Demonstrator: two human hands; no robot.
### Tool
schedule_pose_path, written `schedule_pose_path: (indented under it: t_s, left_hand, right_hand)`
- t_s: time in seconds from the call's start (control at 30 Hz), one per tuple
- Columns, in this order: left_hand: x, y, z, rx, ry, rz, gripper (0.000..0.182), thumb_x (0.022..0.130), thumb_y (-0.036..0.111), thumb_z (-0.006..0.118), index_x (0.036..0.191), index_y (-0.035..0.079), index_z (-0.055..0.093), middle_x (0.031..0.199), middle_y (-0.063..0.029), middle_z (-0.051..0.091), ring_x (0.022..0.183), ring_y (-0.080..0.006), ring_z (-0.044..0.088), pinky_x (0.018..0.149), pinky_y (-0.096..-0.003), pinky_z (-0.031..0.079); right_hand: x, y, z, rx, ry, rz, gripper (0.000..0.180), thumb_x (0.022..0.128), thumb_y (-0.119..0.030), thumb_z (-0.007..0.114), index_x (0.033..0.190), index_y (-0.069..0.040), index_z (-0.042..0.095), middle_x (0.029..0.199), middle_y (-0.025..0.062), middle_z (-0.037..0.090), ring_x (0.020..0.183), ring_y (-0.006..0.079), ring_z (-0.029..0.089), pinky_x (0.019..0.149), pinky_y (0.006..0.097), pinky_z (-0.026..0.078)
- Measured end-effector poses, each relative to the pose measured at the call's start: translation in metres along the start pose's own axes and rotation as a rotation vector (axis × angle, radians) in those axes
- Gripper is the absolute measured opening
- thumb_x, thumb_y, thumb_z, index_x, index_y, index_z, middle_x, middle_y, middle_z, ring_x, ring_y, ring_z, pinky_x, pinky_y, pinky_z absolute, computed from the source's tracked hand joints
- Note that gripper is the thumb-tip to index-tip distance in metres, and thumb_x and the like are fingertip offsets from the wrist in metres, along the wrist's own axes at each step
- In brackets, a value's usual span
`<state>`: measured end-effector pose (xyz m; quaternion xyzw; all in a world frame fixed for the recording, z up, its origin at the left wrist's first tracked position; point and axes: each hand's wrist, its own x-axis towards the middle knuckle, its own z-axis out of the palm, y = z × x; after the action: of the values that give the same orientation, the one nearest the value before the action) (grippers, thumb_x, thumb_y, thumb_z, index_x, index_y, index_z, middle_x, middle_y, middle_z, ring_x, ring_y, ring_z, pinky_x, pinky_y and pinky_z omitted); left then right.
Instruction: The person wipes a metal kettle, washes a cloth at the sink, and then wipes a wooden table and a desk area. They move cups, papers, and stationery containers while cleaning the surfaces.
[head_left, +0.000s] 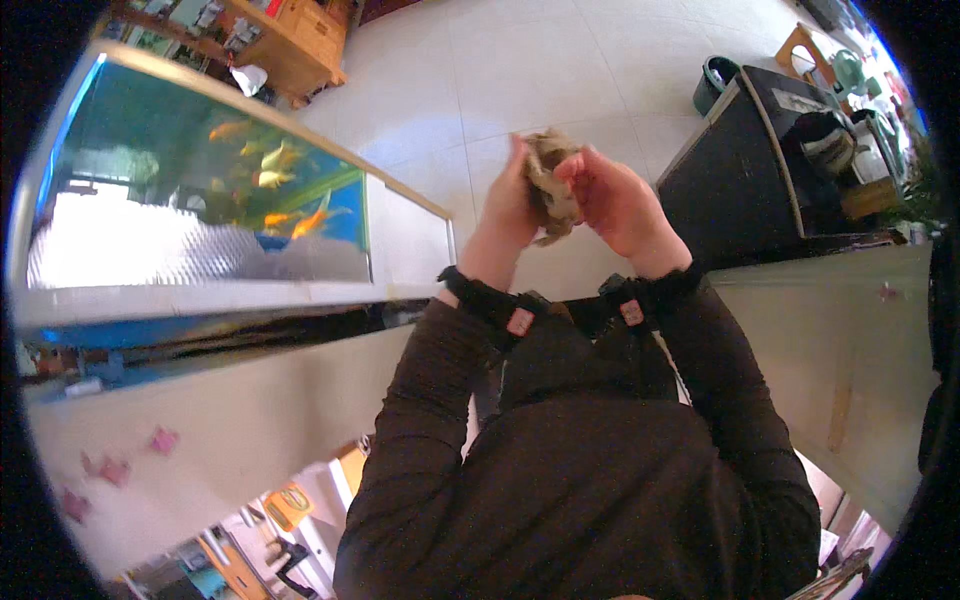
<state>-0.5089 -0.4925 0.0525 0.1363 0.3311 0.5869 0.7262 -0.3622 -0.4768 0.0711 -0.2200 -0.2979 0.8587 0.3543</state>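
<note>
A crumpled brown cloth (553, 187) is held up between both of my hands, above the tiled floor. My left hand (514, 196) grips its left side, with the thumb pointing up along the edge. On the right side, my right hand (609, 196) pinches the cloth with curled fingers. The hands are a short way apart with the cloth bunched between them, and some fingertips are hidden behind it. Each wrist wears a black strap with a small module.
A fish tank (187, 180) with orange and yellow fish stands at the left. To the right is a black cabinet (735, 172) with items on top, beside a dark green bin (712, 86). A wooden cabinet (300, 45) stands at upper left, beyond the tank.
</note>
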Motion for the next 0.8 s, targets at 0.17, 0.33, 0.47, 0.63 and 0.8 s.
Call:
schedule_pose_path:
  t_s: [0.17, 0.33, 0.47, 0.63, 0.8]
  left_hand:
    - [0.108, 0.010, 0.036, -0.111, -0.154, -0.077, 0.041, 0.096, 0.052, 0.042, 0.098, 0.014, 0.058, 0.083, -0.0001, 0.058, 0.076, -0.0127, 0.058, 0.064, -0.0273, 0.049]
    - [0.209, 0.058, 0.057, 0.382, 0.132, 0.088, 0.056, 0.097, 0.055, 0.035, 0.116, 0.006, 0.053, 0.104, -0.0052, 0.059, 0.093, -0.0175, 0.057, 0.078, -0.0311, 0.049]
    - [0.297, 0.096, 0.069, 0.619, 0.073, 0.387, 0.055, 0.100, 0.049, 0.032, 0.118, 0.002, 0.053, 0.112, -0.0067, 0.061, 0.098, -0.0145, 0.057, 0.085, -0.0294, 0.045]
    - [0.415, 0.165, 0.066, 1.018, 0.245, 0.540, 0.042, 0.099, 0.039, 0.043, 0.113, 0.002, 0.057, 0.109, -0.0052, 0.062, 0.095, -0.0150, 0.058, 0.083, -0.0288, 0.045]
    - [0.540, 0.196, 0.061, 1.025, -0.223, 0.538, 0.038, 0.096, 0.037, 0.042, 0.115, 0.006, 0.055, 0.108, -0.0086, 0.061, 0.102, -0.0213, 0.058, 0.088, -0.0378, 0.046]
  right_hand:
    - [0.104, -0.051, -0.045, 0.059, -0.093, -0.153, 0.032, 0.098, -0.031, 0.047, 0.082, -0.006, 0.058, 0.076, 0.0004, 0.056, 0.067, 0.0101, 0.053, 0.062, 0.0239, 0.044]
    - [0.193, -0.105, -0.083, -0.395, 0.217, -0.291, 0.024, 0.095, -0.027, 0.054, 0.089, -0.004, 0.055, 0.074, -0.0005, 0.053, 0.067, 0.0080, 0.049, 0.061, 0.0241, 0.043]
    - [0.269, -0.167, -0.119, -0.455, 0.096, -0.180, 0.032, 0.091, -0.030, 0.061, 0.104, 0.000, 0.061, 0.091, 0.0061, 0.064, 0.081, 0.0130, 0.060, 0.071, 0.0278, 0.049]
    - [0.352, -0.262, -0.169, -0.144, 0.143, -0.118, 0.038, 0.089, -0.030, 0.065, 0.104, 0.005, 0.061, 0.097, 0.0087, 0.065, 0.082, 0.0164, 0.062, 0.069, 0.0310, 0.050]
    - [0.456, -0.309, -0.174, -1.056, -0.388, -0.911, 0.032, 0.083, -0.038, 0.066, 0.101, -0.011, 0.064, 0.111, 0.0133, 0.060, 0.111, 0.0285, 0.054, 0.094, 0.0441, 0.041]
